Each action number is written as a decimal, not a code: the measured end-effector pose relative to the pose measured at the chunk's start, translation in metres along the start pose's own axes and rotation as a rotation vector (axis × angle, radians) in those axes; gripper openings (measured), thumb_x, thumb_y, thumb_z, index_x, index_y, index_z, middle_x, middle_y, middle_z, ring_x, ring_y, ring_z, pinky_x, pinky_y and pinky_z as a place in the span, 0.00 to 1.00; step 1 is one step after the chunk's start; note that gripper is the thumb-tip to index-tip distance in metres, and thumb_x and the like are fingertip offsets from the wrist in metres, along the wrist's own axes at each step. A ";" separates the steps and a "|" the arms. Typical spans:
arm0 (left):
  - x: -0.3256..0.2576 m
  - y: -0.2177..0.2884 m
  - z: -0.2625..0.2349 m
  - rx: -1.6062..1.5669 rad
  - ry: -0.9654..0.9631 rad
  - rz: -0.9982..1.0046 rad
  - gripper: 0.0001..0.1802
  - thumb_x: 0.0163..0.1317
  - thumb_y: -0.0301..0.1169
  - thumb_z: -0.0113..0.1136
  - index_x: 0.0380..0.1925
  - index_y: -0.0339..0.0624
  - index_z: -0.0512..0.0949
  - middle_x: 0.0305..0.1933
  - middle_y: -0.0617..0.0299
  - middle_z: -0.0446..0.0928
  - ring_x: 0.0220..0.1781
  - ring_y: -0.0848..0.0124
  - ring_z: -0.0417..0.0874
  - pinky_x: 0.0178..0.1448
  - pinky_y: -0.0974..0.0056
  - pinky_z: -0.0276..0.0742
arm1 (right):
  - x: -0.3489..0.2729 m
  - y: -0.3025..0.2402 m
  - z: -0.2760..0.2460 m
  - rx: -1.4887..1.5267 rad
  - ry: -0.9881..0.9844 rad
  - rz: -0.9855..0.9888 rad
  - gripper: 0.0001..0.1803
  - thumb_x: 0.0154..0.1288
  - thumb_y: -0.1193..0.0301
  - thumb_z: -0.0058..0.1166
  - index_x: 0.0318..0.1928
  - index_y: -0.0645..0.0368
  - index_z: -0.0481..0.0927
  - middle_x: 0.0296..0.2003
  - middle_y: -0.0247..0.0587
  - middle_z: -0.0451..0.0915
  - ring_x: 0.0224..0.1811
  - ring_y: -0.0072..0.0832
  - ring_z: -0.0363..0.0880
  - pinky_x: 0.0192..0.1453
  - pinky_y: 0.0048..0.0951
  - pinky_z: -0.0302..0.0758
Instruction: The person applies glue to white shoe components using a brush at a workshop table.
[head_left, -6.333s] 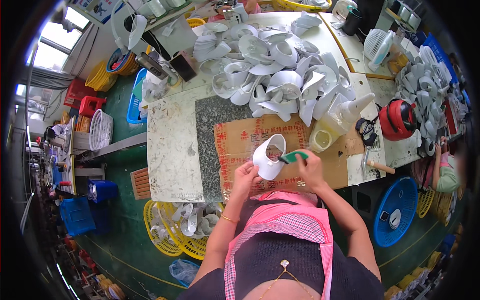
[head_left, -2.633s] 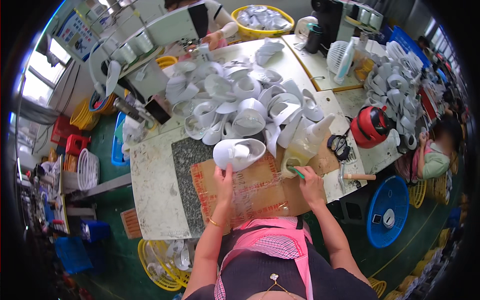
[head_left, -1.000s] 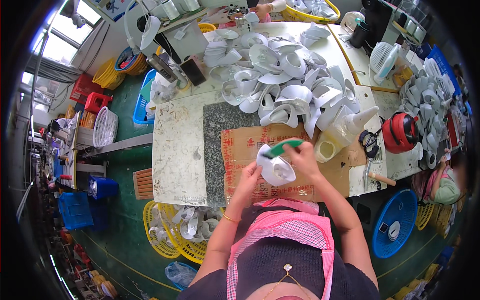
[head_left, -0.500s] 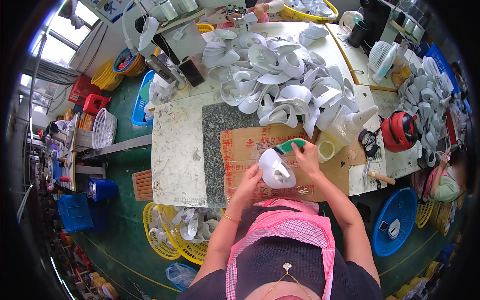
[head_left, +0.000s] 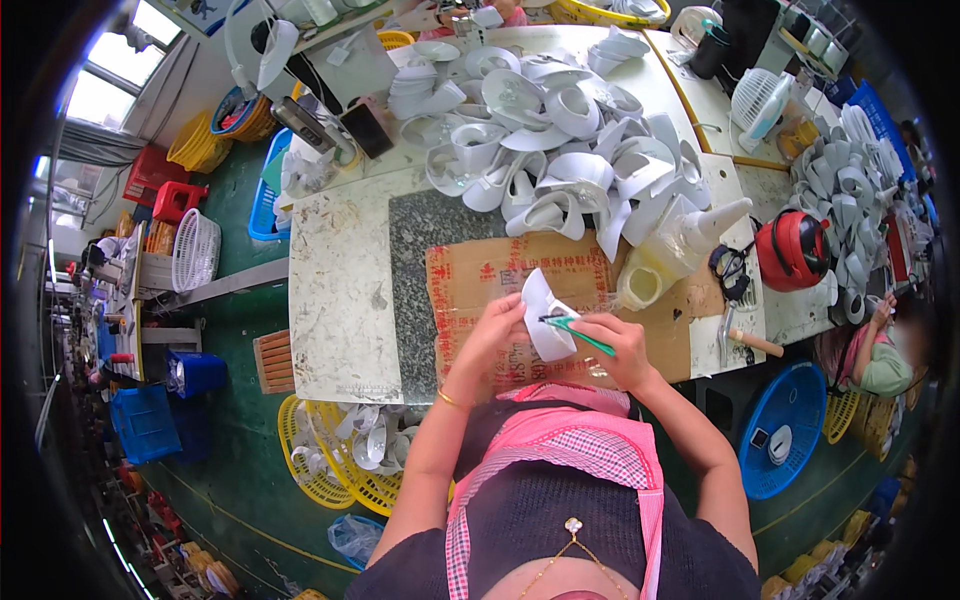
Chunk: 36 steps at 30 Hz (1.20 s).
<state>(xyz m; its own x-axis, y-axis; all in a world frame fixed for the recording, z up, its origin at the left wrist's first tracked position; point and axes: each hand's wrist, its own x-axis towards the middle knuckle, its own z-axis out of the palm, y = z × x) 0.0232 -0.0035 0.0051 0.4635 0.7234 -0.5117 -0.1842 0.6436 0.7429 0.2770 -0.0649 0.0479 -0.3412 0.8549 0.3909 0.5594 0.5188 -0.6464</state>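
Over a flattened cardboard sheet [head_left: 468,300], my left hand [head_left: 496,338] grips a white shoe upper [head_left: 540,299] by its left edge. My right hand [head_left: 622,350] pinches a slim green-handled brush [head_left: 592,338], its dark tip against the inner side of the upper. Just beyond my right hand lies a translucent plastic bottle [head_left: 672,250] with a cut opening and yellowish residue. A large heap of similar white uppers [head_left: 560,165] fills the far part of the table. My fingertips behind the upper are hidden.
A wooden-handled hammer [head_left: 755,343], a black tape-like roll [head_left: 735,275] and a red round pot [head_left: 792,250] sit at the right. Yellow baskets [head_left: 320,490] with white pieces stand below the left front edge. A blue round basket [head_left: 785,440] is at lower right. Another person [head_left: 880,360] works far right.
The brush has come down from beyond the upper to its inner side, its handle now slanting toward me. The upper has been turned more upright in my left hand. The view has shifted slightly.
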 end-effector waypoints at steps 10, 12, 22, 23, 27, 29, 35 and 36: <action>-0.003 -0.051 -0.001 0.323 0.120 0.091 0.25 0.75 0.36 0.56 0.67 0.35 0.69 0.59 0.56 0.80 0.57 0.66 0.83 0.61 0.58 0.80 | -0.051 0.014 -0.002 0.004 -0.019 0.138 0.15 0.56 0.72 0.66 0.46 0.50 0.88 0.39 0.36 0.88 0.35 0.35 0.88 0.35 0.33 0.82; -0.014 -0.077 0.001 0.444 0.101 0.253 0.26 0.70 0.31 0.60 0.65 0.33 0.71 0.58 0.56 0.81 0.57 0.66 0.83 0.62 0.60 0.78 | -0.047 0.013 0.002 0.020 -0.011 0.164 0.15 0.56 0.73 0.66 0.46 0.51 0.88 0.39 0.37 0.87 0.36 0.36 0.88 0.36 0.34 0.83; -0.028 -0.017 0.033 -0.030 0.199 0.259 0.15 0.77 0.28 0.51 0.57 0.32 0.75 0.51 0.55 0.83 0.46 0.69 0.88 0.52 0.64 0.87 | -0.009 0.001 -0.021 -0.034 0.048 -0.125 0.21 0.54 0.74 0.64 0.51 0.50 0.87 0.43 0.38 0.87 0.35 0.34 0.88 0.36 0.32 0.81; -0.030 -0.012 0.034 -0.018 0.216 0.247 0.15 0.77 0.28 0.49 0.58 0.31 0.73 0.52 0.51 0.82 0.48 0.65 0.88 0.52 0.64 0.88 | -0.013 0.003 -0.026 -0.042 0.048 -0.114 0.20 0.54 0.74 0.64 0.50 0.50 0.88 0.42 0.37 0.87 0.35 0.33 0.88 0.35 0.32 0.81; -0.036 0.003 0.052 -0.114 0.193 0.222 0.16 0.78 0.28 0.48 0.60 0.32 0.70 0.53 0.50 0.82 0.51 0.63 0.88 0.56 0.60 0.88 | 0.002 -0.013 -0.026 0.027 0.253 -0.024 0.18 0.53 0.79 0.64 0.47 0.54 0.88 0.39 0.40 0.87 0.33 0.34 0.87 0.31 0.31 0.79; -0.037 0.010 0.060 -0.231 0.147 0.254 0.19 0.78 0.28 0.45 0.65 0.34 0.65 0.55 0.49 0.81 0.54 0.60 0.87 0.59 0.58 0.86 | 0.015 -0.036 -0.028 0.157 0.219 0.209 0.12 0.61 0.80 0.61 0.46 0.59 0.87 0.36 0.41 0.86 0.28 0.28 0.83 0.29 0.27 0.74; -0.036 0.017 0.058 -0.199 0.175 0.213 0.20 0.78 0.26 0.42 0.67 0.34 0.64 0.59 0.47 0.79 0.56 0.59 0.87 0.60 0.56 0.86 | 0.019 -0.027 -0.029 0.294 0.424 0.467 0.07 0.71 0.74 0.59 0.46 0.62 0.86 0.32 0.38 0.84 0.23 0.18 0.71 0.27 0.24 0.66; -0.034 0.016 0.058 -0.193 0.168 0.214 0.20 0.78 0.26 0.42 0.67 0.34 0.64 0.59 0.47 0.79 0.56 0.59 0.87 0.60 0.56 0.86 | 0.020 -0.028 -0.028 0.367 0.491 0.409 0.07 0.71 0.75 0.59 0.46 0.62 0.86 0.33 0.39 0.84 0.23 0.19 0.70 0.27 0.24 0.65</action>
<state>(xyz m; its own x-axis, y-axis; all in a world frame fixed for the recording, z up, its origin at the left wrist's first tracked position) 0.0547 -0.0324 0.0597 0.2498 0.8682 -0.4288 -0.4305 0.4963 0.7539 0.2761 -0.0624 0.0923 0.2658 0.9270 0.2644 0.2511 0.1983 -0.9474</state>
